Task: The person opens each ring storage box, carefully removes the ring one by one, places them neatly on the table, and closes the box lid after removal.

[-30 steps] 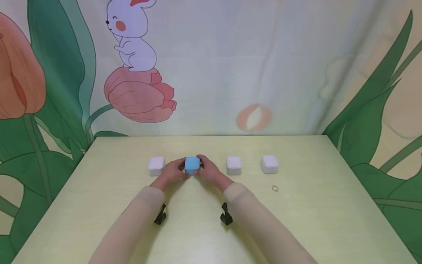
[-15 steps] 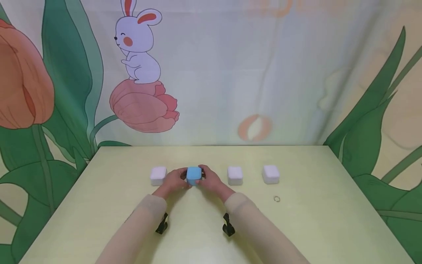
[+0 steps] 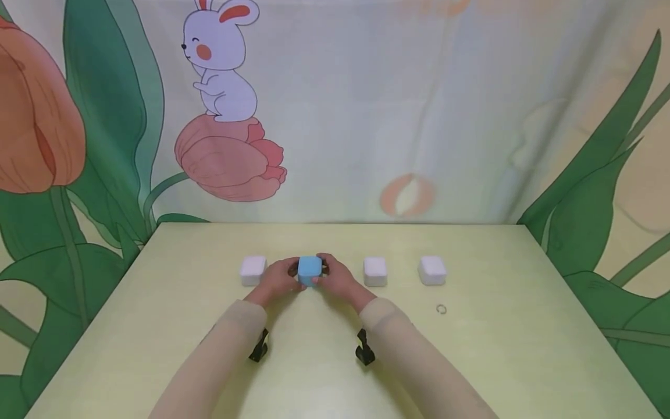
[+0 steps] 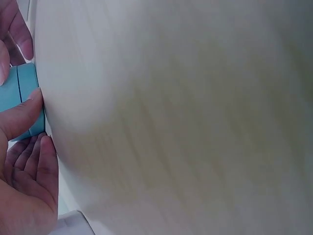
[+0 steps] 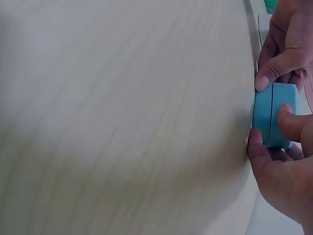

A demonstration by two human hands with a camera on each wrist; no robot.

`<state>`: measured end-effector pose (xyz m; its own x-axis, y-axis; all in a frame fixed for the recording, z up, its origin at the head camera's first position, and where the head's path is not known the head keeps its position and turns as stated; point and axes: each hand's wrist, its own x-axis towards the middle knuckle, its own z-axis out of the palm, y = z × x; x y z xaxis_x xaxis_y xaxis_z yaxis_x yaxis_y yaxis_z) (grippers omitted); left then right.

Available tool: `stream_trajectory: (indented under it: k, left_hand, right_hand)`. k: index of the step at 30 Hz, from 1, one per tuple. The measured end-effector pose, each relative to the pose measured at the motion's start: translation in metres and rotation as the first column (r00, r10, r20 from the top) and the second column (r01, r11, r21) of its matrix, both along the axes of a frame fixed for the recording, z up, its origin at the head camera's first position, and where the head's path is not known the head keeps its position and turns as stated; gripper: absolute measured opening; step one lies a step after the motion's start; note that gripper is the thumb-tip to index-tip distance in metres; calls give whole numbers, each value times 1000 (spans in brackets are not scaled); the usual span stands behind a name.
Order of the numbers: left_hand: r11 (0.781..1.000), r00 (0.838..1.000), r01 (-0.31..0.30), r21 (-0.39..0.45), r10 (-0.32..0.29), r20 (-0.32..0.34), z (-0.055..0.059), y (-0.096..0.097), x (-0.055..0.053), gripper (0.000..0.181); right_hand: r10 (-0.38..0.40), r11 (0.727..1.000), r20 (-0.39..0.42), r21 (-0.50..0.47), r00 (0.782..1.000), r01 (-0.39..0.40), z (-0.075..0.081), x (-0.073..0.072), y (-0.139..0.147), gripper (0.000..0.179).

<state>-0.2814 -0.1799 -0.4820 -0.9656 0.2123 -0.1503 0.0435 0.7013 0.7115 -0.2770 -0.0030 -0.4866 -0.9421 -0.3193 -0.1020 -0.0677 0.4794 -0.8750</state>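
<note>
A small blue ring box [image 3: 310, 270] sits between my two hands on the table, its lid down. Its seam shows in both wrist views. My left hand [image 3: 280, 278] holds its left side, the thumb [image 4: 30, 110] pressed on the lower half by the seam. On the right side my right hand [image 3: 337, 278] grips it too, with its thumb [image 5: 289, 122] against the upper half. The other fingers are partly hidden behind the box. A thin ring [image 3: 441, 309] lies on the table, front right of the hands.
One white box [image 3: 253, 270] stands just left of my left hand. Two more, a nearer white box [image 3: 375, 272] and a farther white box [image 3: 432, 270], stand to the right. The pale wooden table [image 3: 497, 349] ends at a printed curtain [image 3: 335, 116] behind.
The head view has tilted and shifted slightly. Both hands stay on the blue ring box, which remains in place among the white boxes, lid down.
</note>
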Motion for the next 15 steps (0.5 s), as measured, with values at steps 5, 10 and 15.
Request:
stream_trajectory:
  k: [5,10,15]
  left_hand:
    - [1000,1000,2,-17,-2,1,2,1,-1,73]
    - [1000,1000,2,-11,-2,-7,2,0,0,73]
    - [1000,1000,-2,-5,2,0,1,1,1,75]
  right_hand:
    - [-7,1000,9,6,1000,7,-1,-2,1,60]
    - [-13,1000,10,-11,1000,13,1,-2,1,60]
    - [-14,1000,12,-11,1000,15,1,-1,2,60]
